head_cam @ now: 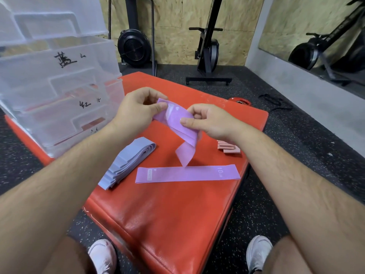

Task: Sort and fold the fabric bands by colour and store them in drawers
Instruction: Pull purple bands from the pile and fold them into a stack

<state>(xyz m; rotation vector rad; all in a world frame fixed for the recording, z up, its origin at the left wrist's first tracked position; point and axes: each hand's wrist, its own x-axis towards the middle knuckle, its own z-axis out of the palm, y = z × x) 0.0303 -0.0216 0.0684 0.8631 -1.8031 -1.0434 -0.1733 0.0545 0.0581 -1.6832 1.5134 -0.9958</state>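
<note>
Both hands hold one purple fabric band (pixel 178 123) in the air above the red mat (pixel 177 214). My left hand (pixel 136 111) pinches its upper left end, and my right hand (pixel 207 120) pinches its middle; the loose end hangs down. A second purple band (pixel 187 173) lies flat on the mat below. A stack of folded blue bands (pixel 126 163) lies to its left. Folded pink bands (pixel 229 148) lie partly hidden under my right wrist. The clear plastic drawer unit (pixel 59 91) with handwritten labels stands at the mat's left.
Dark speckled rubber floor (pixel 266 204) surrounds the mat. Black exercise machines (pixel 209 52) stand at the back by the chipboard wall. A mirror (pixel 316 36) is on the right wall. My white shoes (pixel 102 254) are at the mat's near edge.
</note>
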